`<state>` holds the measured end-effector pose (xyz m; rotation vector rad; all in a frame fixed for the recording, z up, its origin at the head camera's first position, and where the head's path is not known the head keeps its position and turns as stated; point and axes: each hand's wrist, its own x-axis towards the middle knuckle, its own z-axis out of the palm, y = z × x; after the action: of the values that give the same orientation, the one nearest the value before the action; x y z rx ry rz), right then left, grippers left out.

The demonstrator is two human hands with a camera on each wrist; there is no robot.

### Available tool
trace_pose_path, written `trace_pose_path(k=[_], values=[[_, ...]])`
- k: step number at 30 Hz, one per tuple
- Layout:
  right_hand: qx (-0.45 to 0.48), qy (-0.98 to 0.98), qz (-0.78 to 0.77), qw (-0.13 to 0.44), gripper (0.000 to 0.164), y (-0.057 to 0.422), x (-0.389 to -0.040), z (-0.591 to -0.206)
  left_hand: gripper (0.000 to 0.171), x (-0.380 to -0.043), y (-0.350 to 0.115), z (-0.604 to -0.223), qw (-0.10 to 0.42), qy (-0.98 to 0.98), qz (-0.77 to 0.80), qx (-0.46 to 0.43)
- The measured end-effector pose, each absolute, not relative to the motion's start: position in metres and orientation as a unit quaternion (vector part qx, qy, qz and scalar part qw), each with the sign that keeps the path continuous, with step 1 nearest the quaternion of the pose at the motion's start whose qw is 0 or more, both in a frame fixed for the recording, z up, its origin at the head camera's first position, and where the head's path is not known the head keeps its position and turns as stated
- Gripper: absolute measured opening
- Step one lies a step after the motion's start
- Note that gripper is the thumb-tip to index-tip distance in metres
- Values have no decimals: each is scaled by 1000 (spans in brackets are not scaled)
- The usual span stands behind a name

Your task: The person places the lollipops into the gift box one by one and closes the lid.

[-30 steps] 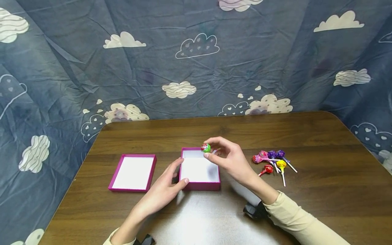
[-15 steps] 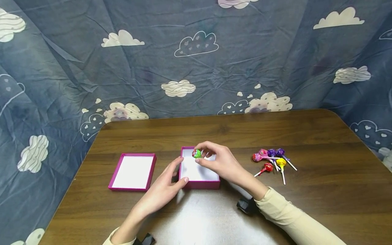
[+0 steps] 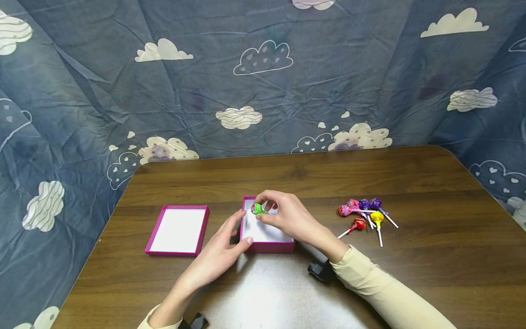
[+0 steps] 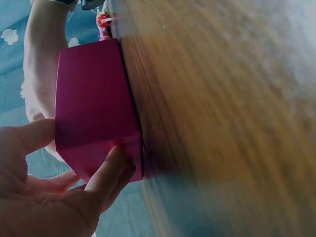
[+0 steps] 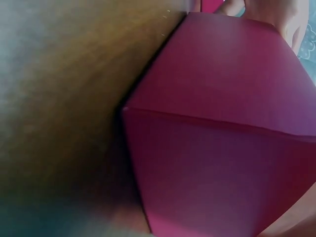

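Over the left part of the magenta box (image 3: pixel 271 247), my right hand (image 3: pixel 287 217) pinches a lollipop with a green and red wrapper (image 3: pixel 257 209); its stick is hidden by the hand. The box is topless and white inside. My left hand (image 3: pixel 223 249) rests against its left side, the thumb at the front left corner. Close up in the left wrist view, the left fingers (image 4: pixel 112 165) press the box's side (image 4: pixel 96 98) and the thumb touches its edge. Only the outer walls of the box (image 5: pixel 222 163) fill the right wrist view, without the lollipop.
The matching lid (image 3: pixel 176 230) lies inside up on the wooden table (image 3: pixel 320 176), left of the box. Right of the box are a red lollipop (image 3: pixel 359 223), a yellow lollipop (image 3: pixel 376 217), and a cluster of pink and purple lollipops (image 3: pixel 364 204). A cloud-patterned cloth hangs behind.
My right hand has moved left and slightly down with the green and red lollipop, from the box's far right corner to its left part. The left hand has stayed at the box.
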<state>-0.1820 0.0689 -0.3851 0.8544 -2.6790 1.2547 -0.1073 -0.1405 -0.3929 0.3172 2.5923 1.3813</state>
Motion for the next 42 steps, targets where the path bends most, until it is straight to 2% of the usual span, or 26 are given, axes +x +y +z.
trace_pose_path(k=[10, 23, 33, 42], values=[[255, -895, 366, 3, 27, 59, -188, -380, 67, -107, -140, -391, 99, 868, 477, 101], [237, -921, 308, 7, 29, 48, -189, -383, 66, -106, -139, -394, 99, 865, 483, 94], [243, -930, 273, 32, 27, 39, -188, -386, 65, -106, -139, -395, 87, 865, 483, 108], [237, -924, 300, 17, 25, 35, -193, -388, 64, -107, -140, -393, 77, 869, 478, 105]])
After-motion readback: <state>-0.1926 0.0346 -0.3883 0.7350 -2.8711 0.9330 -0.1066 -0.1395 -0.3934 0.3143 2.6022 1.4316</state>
